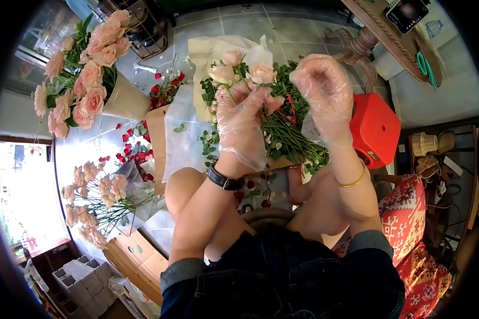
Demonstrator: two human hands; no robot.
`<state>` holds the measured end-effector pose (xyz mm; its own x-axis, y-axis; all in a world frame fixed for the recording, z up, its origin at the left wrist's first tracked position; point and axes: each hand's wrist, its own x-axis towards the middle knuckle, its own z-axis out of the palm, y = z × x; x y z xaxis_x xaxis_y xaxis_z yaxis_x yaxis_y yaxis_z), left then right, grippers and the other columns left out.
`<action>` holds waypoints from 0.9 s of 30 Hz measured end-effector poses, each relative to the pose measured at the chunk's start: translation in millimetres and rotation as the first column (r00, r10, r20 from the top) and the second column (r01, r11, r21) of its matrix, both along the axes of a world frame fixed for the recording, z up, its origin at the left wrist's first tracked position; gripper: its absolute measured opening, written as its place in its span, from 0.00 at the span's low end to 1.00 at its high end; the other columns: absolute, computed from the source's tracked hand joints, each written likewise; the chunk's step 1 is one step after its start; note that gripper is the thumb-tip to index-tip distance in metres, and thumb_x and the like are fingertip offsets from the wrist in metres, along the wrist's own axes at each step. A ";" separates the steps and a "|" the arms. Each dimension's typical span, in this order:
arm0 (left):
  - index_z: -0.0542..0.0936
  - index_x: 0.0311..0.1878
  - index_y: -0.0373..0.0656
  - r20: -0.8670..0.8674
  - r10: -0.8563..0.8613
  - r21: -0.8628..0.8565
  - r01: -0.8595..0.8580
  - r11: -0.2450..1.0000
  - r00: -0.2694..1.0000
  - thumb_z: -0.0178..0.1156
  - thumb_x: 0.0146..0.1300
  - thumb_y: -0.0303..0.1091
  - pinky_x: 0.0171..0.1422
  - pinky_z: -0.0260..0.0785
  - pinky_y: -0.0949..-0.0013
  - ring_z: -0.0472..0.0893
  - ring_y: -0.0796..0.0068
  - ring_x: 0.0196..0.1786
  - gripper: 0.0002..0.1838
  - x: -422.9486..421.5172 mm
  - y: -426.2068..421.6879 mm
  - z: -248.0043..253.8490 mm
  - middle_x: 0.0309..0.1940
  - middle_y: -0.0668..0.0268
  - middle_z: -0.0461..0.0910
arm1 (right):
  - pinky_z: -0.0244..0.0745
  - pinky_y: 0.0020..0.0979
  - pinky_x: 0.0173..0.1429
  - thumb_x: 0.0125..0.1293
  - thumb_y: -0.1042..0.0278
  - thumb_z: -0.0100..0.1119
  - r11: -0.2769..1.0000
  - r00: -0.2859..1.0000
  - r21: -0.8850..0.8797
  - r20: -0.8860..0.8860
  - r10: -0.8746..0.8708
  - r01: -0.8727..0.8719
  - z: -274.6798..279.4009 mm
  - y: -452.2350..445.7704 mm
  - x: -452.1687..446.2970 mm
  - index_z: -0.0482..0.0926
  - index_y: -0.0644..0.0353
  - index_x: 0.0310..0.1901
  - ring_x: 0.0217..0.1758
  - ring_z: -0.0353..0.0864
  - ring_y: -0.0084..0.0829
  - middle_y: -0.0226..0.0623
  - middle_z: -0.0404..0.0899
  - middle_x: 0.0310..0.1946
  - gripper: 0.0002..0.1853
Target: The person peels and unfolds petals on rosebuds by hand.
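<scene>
Soft roses (224, 74), easy to spoil

I have the roses gripped in my left hand (243, 127), fingers and thumb wrapped around them just under the blooms. My right hand (324, 87) is raised just beside them with the fingers curled in; I cannot tell whether anything is pinched there.

The blooms sit over the right edge of the tan paper (200, 74), toward its near corner. If I squeeze too hard, I would expect to bruise petals or snap a neck, since my grip is so close to the heads. My clear glove (338, 80) is thin and baggy; a thorn, should there be one, could catch and tear it, and the loose film could drag on a petal. The cut stems (290, 139) lie crowded with leaves (210, 144) close by, so lifting carelessly might snag one on another. My right forearm is also close to the red stool (375, 130), and a wide swing might bump it.

The roses are pale, creamy at the top and pinker low down, with open, layered petals on green stems. Some pink petals are partly hidden behind my fingers, so I cannot judge their condition.
</scene>
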<state>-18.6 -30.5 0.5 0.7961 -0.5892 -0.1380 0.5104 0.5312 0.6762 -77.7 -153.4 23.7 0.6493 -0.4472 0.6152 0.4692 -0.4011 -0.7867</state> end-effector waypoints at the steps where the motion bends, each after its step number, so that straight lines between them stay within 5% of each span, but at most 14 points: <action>1: 0.73 0.40 0.37 0.032 0.023 -0.021 -0.022 1.000 0.999 0.54 0.60 0.25 0.49 0.74 0.65 0.76 0.77 0.33 0.06 1.5 0.3 -2.2 0.31 0.66 0.75 | 0.68 0.23 0.39 0.51 0.76 0.61 0.996 0.993 -0.063 -0.095 -0.064 0.058 0.6 -6.0 -1.9 0.74 0.62 0.33 0.31 0.71 0.23 0.32 0.73 0.31 0.08; 4: 0.73 0.38 0.38 0.066 0.028 -0.013 -0.027 1.000 0.997 0.55 0.59 0.24 0.46 0.74 0.67 0.76 0.77 0.34 0.05 6.3 0.2 -6.4 0.32 0.66 0.75 | 0.68 0.24 0.39 0.49 0.76 0.63 0.971 0.965 -0.188 -0.187 -0.185 0.150 3.3 -5.4 -2.5 0.74 0.61 0.37 0.31 0.70 0.24 0.32 0.73 0.34 0.12; 10: 0.72 0.35 0.39 0.107 0.116 -0.009 -0.116 0.993 0.988 0.58 0.55 0.20 0.41 0.71 0.73 0.76 0.75 0.36 0.06 2.3 -6.7 -10.9 0.34 0.66 0.75 | 0.69 0.24 0.40 0.41 0.69 0.72 0.784 0.973 -0.589 0.021 -0.230 0.198 11.8 4.2 -5.8 0.76 0.57 0.39 0.36 0.70 0.26 0.32 0.69 0.36 0.21; 15: 0.73 0.38 0.39 0.122 0.154 -0.008 -0.154 0.988 0.981 0.59 0.53 0.18 0.42 0.70 0.75 0.75 0.77 0.36 0.10 -3.5 -8.3 -12.1 0.35 0.67 0.75 | 0.70 0.28 0.39 0.39 0.71 0.71 0.862 0.965 -0.471 -0.072 -0.250 0.188 13.3 11.5 -3.9 0.77 0.55 0.32 0.36 0.72 0.31 0.33 0.69 0.33 0.15; 27: 0.74 0.41 0.35 0.226 0.175 0.069 -0.195 0.978 0.958 0.60 0.53 0.19 0.42 0.71 0.74 0.76 0.78 0.37 0.11 -4.3 -9.0 -13.3 0.37 0.64 0.77 | 0.68 0.31 0.34 0.41 0.70 0.70 0.719 0.919 -0.607 0.052 -0.391 0.340 6.0 15.0 -0.4 0.77 0.59 0.28 0.30 0.70 0.34 0.34 0.69 0.28 0.12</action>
<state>-22.9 -39.5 -12.8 0.9066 -0.4220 0.0054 0.2439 0.5343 0.8094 -78.0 -138.4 29.7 0.5678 -0.2214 0.7928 0.1376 -0.9241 -0.3566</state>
